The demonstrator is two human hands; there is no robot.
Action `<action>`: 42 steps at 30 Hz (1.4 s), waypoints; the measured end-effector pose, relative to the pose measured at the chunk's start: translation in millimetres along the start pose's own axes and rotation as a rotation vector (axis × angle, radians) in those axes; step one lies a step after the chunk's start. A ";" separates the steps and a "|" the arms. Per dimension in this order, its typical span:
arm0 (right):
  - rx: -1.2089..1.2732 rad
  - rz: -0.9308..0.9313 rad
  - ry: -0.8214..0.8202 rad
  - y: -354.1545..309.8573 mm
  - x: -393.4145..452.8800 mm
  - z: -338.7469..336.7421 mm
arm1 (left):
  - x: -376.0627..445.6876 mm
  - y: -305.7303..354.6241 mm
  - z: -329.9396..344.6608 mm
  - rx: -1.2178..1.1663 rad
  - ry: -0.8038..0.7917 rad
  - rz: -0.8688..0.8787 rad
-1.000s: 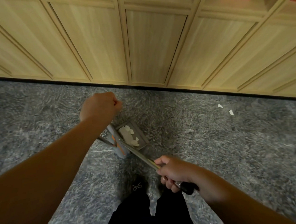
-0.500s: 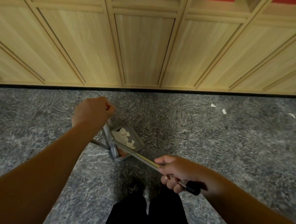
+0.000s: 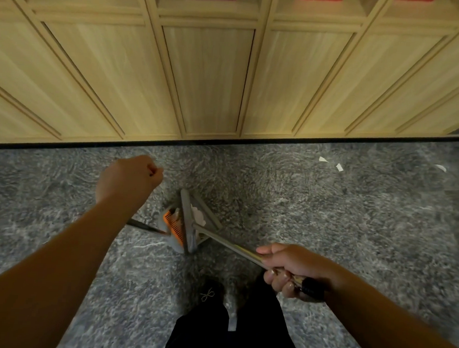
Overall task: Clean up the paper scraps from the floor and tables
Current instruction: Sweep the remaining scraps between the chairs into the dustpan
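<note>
I see the right hand (image 3: 292, 270) wrapped round the broom handle (image 3: 234, 245); broom head (image 3: 188, 222) lies across the grey dustpan (image 3: 192, 220); white scraps (image 3: 198, 215) inside the pan; left hand (image 3: 129, 179) fisted, what it grips is hidden; loose scraps (image 3: 331, 163) on carpet (image 3: 328, 221) near the wooden cabinets (image 3: 205, 77), far right.

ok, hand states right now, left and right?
Left hand: fist, apparently gripping the dustpan handle; grip itself hidden.
Right hand: gripping the broom handle.
</note>
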State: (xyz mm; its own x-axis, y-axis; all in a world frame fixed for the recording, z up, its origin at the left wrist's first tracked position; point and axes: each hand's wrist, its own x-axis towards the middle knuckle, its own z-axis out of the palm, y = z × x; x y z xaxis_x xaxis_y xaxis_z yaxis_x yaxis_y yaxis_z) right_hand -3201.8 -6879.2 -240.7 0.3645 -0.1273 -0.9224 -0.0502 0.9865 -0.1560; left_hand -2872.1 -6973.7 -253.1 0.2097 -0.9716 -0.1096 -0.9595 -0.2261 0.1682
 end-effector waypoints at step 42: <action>0.571 -0.139 0.137 -5.7 34.1 -125.9 | 8.4 58.2 -11.6 0.025 0.011 0.071</action>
State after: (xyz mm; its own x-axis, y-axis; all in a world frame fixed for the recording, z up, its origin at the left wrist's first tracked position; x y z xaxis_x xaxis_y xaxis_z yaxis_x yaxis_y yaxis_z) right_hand -3306.2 -6902.1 -315.6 0.2064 -0.2336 -0.9502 0.5100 0.8544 -0.0993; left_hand -2924.0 -6995.9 -232.9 0.1426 -0.9859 -0.0873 -0.9764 -0.1546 0.1505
